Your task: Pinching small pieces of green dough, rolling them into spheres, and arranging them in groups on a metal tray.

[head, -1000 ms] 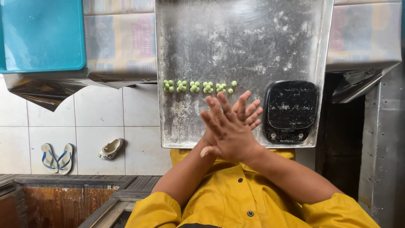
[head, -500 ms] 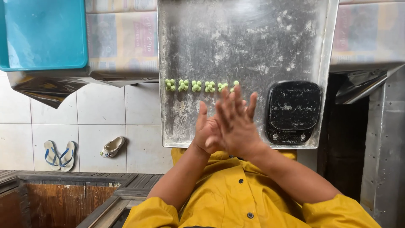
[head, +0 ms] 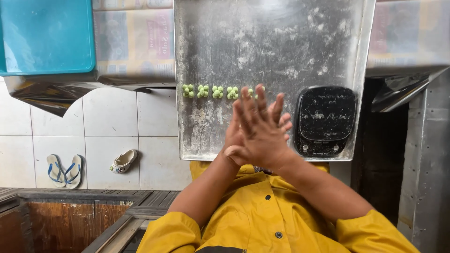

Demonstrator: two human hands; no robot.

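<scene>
**Palms pressed together over the floured tray**

Our right hand (head: 262,129) lies flat against our left hand (head: 234,136), fingers straight; whether anything sits between the palms we cannot tell. Just beyond the fingertips runs a row of small green dough balls (head: 210,91) on the flour-dusted steel tray (head: 267,42). A black digital kitchen scale (head: 325,121) rests on the tray's right corner. Farther left, a turquoise plastic tub (head: 47,37) stands on the paper-covered tabletop (head: 133,44).
</scene>
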